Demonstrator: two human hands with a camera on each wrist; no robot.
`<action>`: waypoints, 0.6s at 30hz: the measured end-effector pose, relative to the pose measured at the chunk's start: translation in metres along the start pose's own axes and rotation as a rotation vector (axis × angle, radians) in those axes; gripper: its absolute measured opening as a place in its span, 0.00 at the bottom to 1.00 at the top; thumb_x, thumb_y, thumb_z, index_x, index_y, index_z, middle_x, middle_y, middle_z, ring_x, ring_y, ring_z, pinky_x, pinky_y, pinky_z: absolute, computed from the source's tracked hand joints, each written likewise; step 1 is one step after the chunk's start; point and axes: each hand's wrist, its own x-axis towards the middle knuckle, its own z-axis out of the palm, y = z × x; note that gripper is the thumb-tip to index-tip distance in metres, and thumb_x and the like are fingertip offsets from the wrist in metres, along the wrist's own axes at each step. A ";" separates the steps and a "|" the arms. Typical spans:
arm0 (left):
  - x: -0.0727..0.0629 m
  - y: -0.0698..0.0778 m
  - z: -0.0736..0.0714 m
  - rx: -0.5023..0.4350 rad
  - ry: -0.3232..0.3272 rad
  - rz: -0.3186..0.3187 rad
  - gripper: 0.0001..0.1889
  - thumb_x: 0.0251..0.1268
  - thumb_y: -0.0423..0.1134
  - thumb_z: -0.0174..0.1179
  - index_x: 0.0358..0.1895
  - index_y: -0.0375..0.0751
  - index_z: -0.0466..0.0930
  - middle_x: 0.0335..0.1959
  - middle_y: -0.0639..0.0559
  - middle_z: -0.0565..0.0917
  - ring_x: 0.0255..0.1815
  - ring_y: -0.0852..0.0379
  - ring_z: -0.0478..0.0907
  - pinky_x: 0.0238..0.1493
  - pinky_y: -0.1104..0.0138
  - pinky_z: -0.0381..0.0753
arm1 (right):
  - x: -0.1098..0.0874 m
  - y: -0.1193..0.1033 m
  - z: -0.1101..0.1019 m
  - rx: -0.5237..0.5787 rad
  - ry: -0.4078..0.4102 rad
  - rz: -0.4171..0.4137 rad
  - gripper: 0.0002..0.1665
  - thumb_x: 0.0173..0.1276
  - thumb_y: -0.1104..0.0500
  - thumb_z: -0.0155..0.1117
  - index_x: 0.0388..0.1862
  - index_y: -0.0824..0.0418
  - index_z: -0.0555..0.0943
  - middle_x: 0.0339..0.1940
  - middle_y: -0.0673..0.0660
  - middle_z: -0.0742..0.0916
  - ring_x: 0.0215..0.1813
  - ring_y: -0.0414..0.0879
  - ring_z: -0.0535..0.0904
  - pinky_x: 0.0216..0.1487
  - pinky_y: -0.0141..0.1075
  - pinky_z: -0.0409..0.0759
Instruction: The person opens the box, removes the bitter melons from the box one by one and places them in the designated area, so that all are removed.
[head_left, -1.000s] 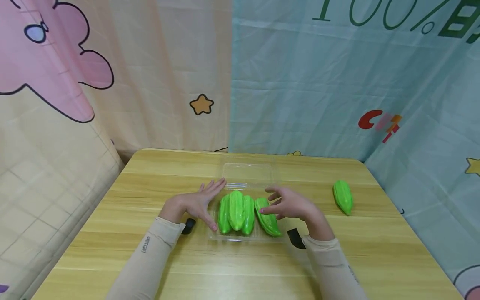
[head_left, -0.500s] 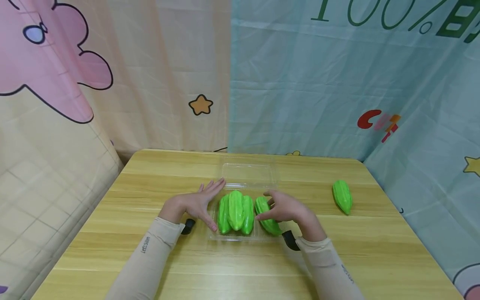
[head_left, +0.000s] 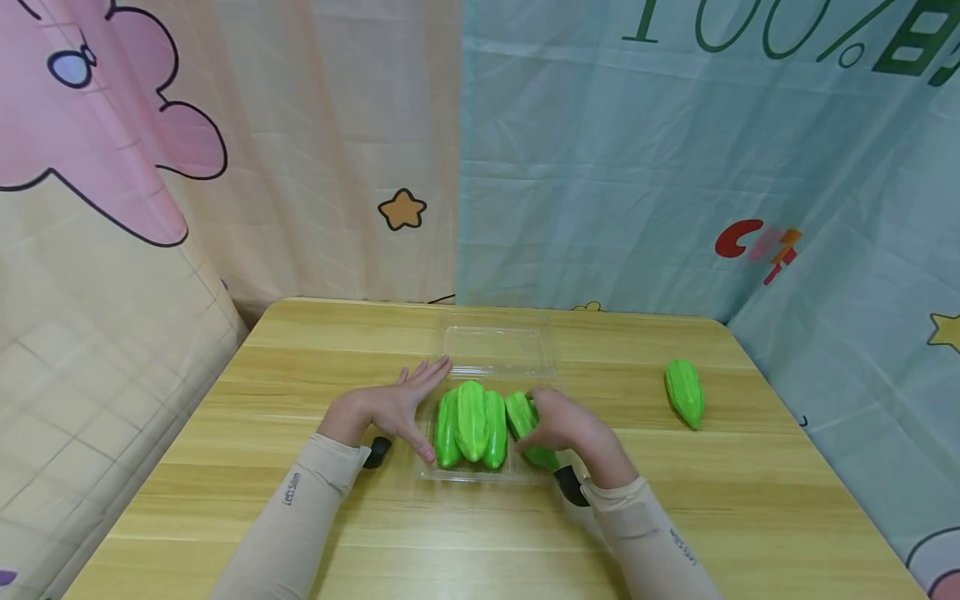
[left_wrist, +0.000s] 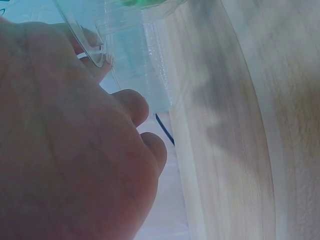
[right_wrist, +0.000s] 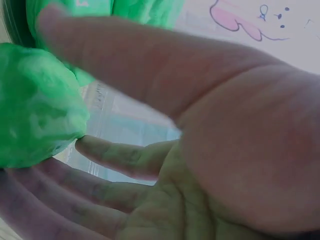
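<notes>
Plainly, the clear box [head_left: 472, 477] is lying open on the bench [head_left: 420, 550], its lid [head_left: 495, 342] spreading to the far side, and is holding three green fruits [head_left: 472, 421] side by side. At its right, a fourth fruit [head_left: 519, 412] is slanting, the right hand's [head_left: 566, 423] grip clasping and partly hiding it. The left hand [head_left: 393, 408] is holding thumb and fingers apart at the left wall. The transparent right edge is blending into the wood. A fifth fruit [head_left: 685, 394] is lying well apart, right.

Wooden table [head_left: 420, 542] is spanning lower view. Beyond it, beige curtain [head_left: 322, 167] is hanging left, blue curtain [head_left: 585, 167] right. Pink cartoon print [head_left: 112, 108] is filling upper-left corner; orange star [head_left: 402, 209] is showing on the beige; green lettering [head_left: 855, 31] is running across the blue's top.
</notes>
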 end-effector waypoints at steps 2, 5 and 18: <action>0.000 -0.001 0.000 0.004 -0.002 0.000 0.77 0.42 0.54 0.82 0.80 0.34 0.26 0.81 0.37 0.28 0.78 0.32 0.23 0.73 0.38 0.24 | 0.000 0.000 0.001 -0.020 0.013 0.001 0.42 0.50 0.60 0.84 0.60 0.72 0.72 0.40 0.57 0.80 0.42 0.50 0.76 0.47 0.45 0.80; 0.000 -0.001 -0.001 0.006 -0.009 -0.005 0.77 0.42 0.56 0.82 0.80 0.35 0.26 0.81 0.37 0.27 0.78 0.33 0.23 0.73 0.38 0.24 | -0.002 -0.001 0.001 -0.042 0.022 0.000 0.45 0.50 0.62 0.83 0.64 0.73 0.70 0.43 0.57 0.81 0.43 0.50 0.77 0.49 0.47 0.80; -0.001 0.000 0.000 -0.026 -0.008 -0.020 0.77 0.41 0.55 0.82 0.80 0.36 0.25 0.81 0.40 0.26 0.78 0.34 0.21 0.73 0.39 0.23 | -0.012 -0.002 -0.016 0.131 0.099 -0.011 0.41 0.52 0.62 0.78 0.63 0.70 0.70 0.46 0.62 0.83 0.41 0.50 0.80 0.39 0.41 0.83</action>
